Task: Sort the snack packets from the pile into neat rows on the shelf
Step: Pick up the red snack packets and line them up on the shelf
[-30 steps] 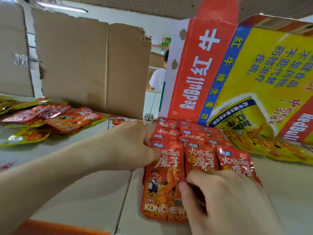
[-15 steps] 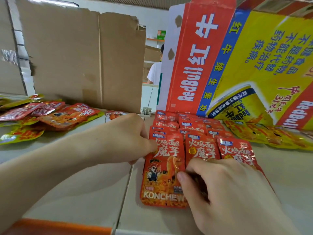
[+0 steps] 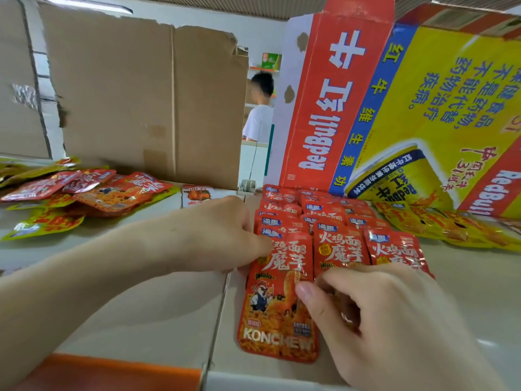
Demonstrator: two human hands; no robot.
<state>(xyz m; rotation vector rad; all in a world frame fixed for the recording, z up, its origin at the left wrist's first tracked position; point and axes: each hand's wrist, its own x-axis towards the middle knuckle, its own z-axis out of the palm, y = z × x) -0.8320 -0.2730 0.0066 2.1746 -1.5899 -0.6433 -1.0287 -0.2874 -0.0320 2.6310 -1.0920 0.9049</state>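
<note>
Two hands meet on one packet. Your left hand point(image 3: 222, 235) is curled, with its thumb tip on the upper left corner of the front packet point(image 3: 277, 306), seemingly pinching that corner against the fingers tucked beneath. Your right hand point(image 3: 380, 314) comes in from the front right. Its thumb presses the same packet's right edge, and its fingers curl down over the neighbouring packet point(image 3: 341, 249). I cannot tell whether they grip anything, since the back of the hand hides them.

That front packet lies flat near the front edge of the shelf point(image 3: 155, 306). It heads the leftmost of three red rows point(image 3: 318, 218), which overlap back to the foot of the Red Bull carton point(image 3: 423, 108) at the rear edge. Yellow packets point(image 3: 451, 227) lie just beside the rows toward the right end. The unsorted pile point(image 3: 84, 190) sits well apart at the left end, in front of a brown cardboard sheet point(image 3: 141, 103).

You appear to be squaring this packet into line, so the step in hand is alignment rather than picking. Next, let go with both hands without dragging the slick foil. Then reach your left hand across to the pile for another red packet, leaving the yellow ones for their own row.
</note>
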